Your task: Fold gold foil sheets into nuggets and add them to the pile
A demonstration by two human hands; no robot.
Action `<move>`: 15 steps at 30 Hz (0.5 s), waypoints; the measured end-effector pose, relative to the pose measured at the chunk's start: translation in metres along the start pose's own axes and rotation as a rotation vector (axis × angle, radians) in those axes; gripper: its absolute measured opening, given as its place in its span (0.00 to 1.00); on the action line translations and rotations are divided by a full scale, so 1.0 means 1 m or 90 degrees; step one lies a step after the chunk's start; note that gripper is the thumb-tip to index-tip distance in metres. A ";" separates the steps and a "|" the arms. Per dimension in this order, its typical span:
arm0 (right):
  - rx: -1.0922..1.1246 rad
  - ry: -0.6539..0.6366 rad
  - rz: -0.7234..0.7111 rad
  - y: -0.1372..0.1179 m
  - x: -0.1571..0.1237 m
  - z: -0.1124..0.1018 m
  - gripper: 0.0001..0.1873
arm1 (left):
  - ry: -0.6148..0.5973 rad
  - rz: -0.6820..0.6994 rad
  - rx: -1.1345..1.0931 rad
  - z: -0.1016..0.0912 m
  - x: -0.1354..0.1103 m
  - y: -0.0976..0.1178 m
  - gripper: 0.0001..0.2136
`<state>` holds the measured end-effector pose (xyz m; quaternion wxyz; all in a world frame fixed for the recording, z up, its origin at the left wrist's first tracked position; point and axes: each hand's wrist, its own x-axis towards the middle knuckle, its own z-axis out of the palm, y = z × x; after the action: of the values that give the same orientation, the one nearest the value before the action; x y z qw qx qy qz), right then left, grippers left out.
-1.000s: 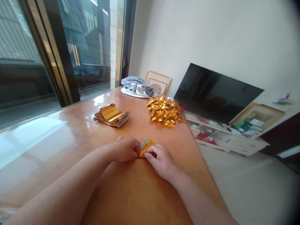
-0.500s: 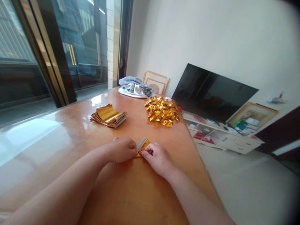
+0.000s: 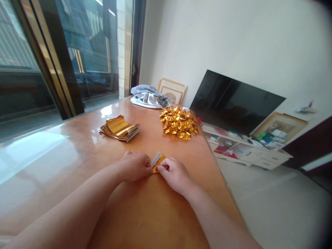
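Between my two hands is a partly folded sheet of gold foil paper (image 3: 161,159), gold on one face and pale grey along a folded strip. My left hand (image 3: 137,166) is closed and pinches its left edge, the fingertips partly hidden behind the knuckles. From the right, my right hand (image 3: 176,174) grips the near right part between thumb and bent fingers. Both hands rest low over the glossy brown table (image 3: 145,214). Beyond my left hand lies a stack of gold foil sheets (image 3: 119,128), curling at the edges. A heap of folded gold foil pieces (image 3: 178,123) sits beyond my right hand.
Grey-blue cloth (image 3: 147,96) lies bundled at the table's far end, near leaning picture frames (image 3: 172,90). To the right, past the table edge, a television (image 3: 236,103) stands behind a low white cabinet (image 3: 254,152). A glass sliding door (image 3: 88,52) is at the left.
Both hands keep their grip on the foil paper, with only a tiny shift of the fingers. The stack and the heap look the same.
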<state>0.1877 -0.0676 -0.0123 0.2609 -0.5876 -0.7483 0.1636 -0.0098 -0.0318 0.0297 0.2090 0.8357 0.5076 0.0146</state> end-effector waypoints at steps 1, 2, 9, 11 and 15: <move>0.010 -0.004 -0.005 0.001 0.000 -0.001 0.08 | 0.001 -0.001 -0.003 -0.001 -0.001 0.001 0.13; 0.019 -0.007 -0.007 0.002 0.000 -0.001 0.07 | 0.002 -0.004 -0.004 -0.001 -0.001 0.001 0.12; 0.013 0.005 0.012 0.001 0.002 -0.001 0.08 | -0.003 0.003 0.004 -0.001 -0.001 0.001 0.12; 0.001 0.006 0.014 0.000 0.002 -0.001 0.08 | -0.002 0.004 0.014 0.000 0.000 0.001 0.12; -0.018 0.012 0.016 -0.002 0.001 -0.001 0.09 | 0.002 0.010 0.025 0.000 0.000 0.001 0.12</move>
<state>0.1859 -0.0673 -0.0102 0.2576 -0.6022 -0.7405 0.1505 -0.0089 -0.0325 0.0298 0.1916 0.8438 0.5012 0.0072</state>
